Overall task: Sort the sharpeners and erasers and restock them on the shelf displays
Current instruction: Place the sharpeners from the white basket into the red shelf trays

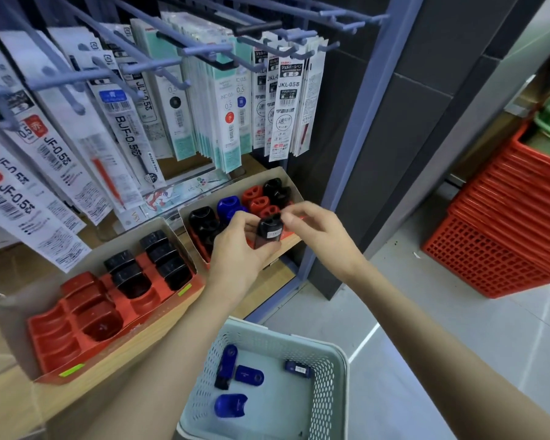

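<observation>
Just above the front of the right-hand display tray (pixel 288 179) on the shelf, gripped upright in the curled fingers of the left hand (pixel 235 252): black sharpener (pixel 269 231), pinched at its top by the right hand (pixel 318 231). Down below, loose in a pale basket (pixel 338 376): several blue sharpeners (pixel 231 405).
</observation>
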A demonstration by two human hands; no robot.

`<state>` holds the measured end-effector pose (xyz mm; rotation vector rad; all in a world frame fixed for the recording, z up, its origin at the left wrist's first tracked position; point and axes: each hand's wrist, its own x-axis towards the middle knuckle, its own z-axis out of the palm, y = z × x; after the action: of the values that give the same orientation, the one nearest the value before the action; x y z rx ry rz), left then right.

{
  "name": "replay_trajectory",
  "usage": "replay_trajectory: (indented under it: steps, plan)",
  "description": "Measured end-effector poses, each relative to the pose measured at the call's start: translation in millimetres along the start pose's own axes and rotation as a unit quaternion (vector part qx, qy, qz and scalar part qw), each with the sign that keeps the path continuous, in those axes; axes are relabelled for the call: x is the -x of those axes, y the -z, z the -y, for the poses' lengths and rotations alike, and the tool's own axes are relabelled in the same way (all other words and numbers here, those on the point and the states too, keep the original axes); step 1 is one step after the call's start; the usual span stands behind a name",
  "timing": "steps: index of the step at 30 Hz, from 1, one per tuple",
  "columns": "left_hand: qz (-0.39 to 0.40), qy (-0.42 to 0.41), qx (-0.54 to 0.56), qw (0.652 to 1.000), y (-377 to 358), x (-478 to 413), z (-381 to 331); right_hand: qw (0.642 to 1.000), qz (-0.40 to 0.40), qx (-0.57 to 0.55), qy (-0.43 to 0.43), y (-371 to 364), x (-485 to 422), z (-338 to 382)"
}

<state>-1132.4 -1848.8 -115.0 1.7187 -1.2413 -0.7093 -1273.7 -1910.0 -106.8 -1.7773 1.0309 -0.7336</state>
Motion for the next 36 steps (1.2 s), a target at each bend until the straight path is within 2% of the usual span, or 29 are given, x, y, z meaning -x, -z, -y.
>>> replay_trajectory:
  steps: [3, 7, 11, 14, 18, 21, 24, 27, 32, 36]
  plan:
    - [0.022, -0.019, -0.020, 0.999, -5.6, 1.6, 0.7, 1.000, 0.012, 0.004, 0.001, -8.6, 10.3, 2.4]
    - [0.017, -0.068, -0.102, 0.992, -10.1, 0.9, 8.2, 0.999, -0.048, 0.010, 0.002, -6.9, 6.6, -3.5]
    - [0.006, -0.104, -0.278, 0.955, -7.7, -0.3, 23.5, 0.988, -0.147, 0.019, -0.032, 11.4, -7.8, -14.4]
    - [0.021, -0.134, -0.370, 0.919, -14.6, 4.6, 35.7, 0.986, -0.151, 0.050, -0.038, 15.1, -22.8, -22.6]
    - [0.027, -0.153, -0.432, 0.888, -21.8, 12.3, 48.8, 0.984, -0.169, 0.048, -0.012, 10.9, -39.4, -23.3]
    - [-0.021, -0.171, -0.435, 0.884, -24.9, 12.5, 59.7, 0.979, -0.201, 0.014, 0.012, 7.0, -45.0, -19.7]
    - [-0.076, -0.156, -0.433, 0.885, -21.3, 11.9, 65.1, 0.984, -0.149, 0.089, 0.026, 3.0, -45.7, -28.6]
    - [-0.090, -0.152, -0.432, 0.885, -17.9, 11.6, 68.1, 0.983, -0.097, 0.155, 0.017, -1.2, -45.2, -43.3]
    - [-0.104, -0.158, -0.397, 0.898, -18.7, 8.3, 70.0, 0.952, -0.133, 0.277, 0.018, -2.6, -52.0, -54.8]
    - [-0.106, -0.165, -0.367, 0.909, -18.7, 9.5, 69.1, 0.957, -0.121, 0.263, -0.001, -2.3, -51.4, -50.9]
